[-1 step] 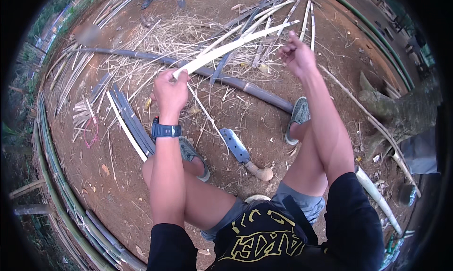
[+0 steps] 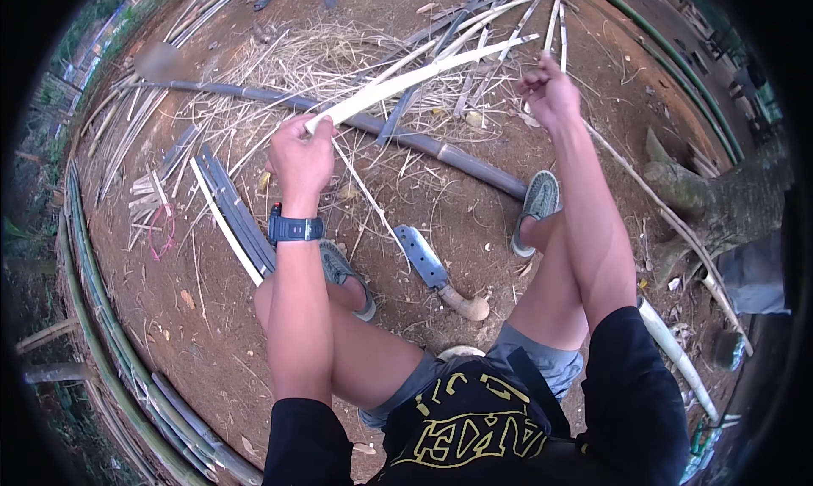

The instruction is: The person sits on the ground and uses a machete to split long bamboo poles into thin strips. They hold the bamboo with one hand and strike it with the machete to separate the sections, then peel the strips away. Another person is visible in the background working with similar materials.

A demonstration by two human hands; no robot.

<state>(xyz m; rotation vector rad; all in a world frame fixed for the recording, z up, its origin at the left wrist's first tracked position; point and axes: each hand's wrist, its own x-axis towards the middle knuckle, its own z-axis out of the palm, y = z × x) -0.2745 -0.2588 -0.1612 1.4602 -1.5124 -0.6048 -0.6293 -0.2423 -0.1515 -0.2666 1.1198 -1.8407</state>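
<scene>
My left hand point(image 2: 302, 157) is closed on the near end of a long pale bamboo strip point(image 2: 406, 80), which slants up and away to the right. My right hand point(image 2: 552, 98) is raised just right of the strip's far end, apart from it. Its fingers are loosely curled and spread, with nothing visible in them. A thin pale sliver point(image 2: 364, 185) runs from below my left hand toward a machete point(image 2: 423, 259). I cannot tell whether the sliver hangs or lies on the ground. The machete, with holes in its broad blade and a wooden handle, lies between my feet.
A dark bamboo pole point(image 2: 423, 145) lies across the ground beyond my feet. Behind it spreads a heap of shavings point(image 2: 339, 58). Dark split strips point(image 2: 233, 211) lean by my left knee. Long green poles point(image 2: 93, 291) line the left, and a tree trunk point(image 2: 728, 185) stands right.
My right hand has moved slightly right and away from the strip's far end. My left hand, still gripping the strip, has shifted a little left and up.
</scene>
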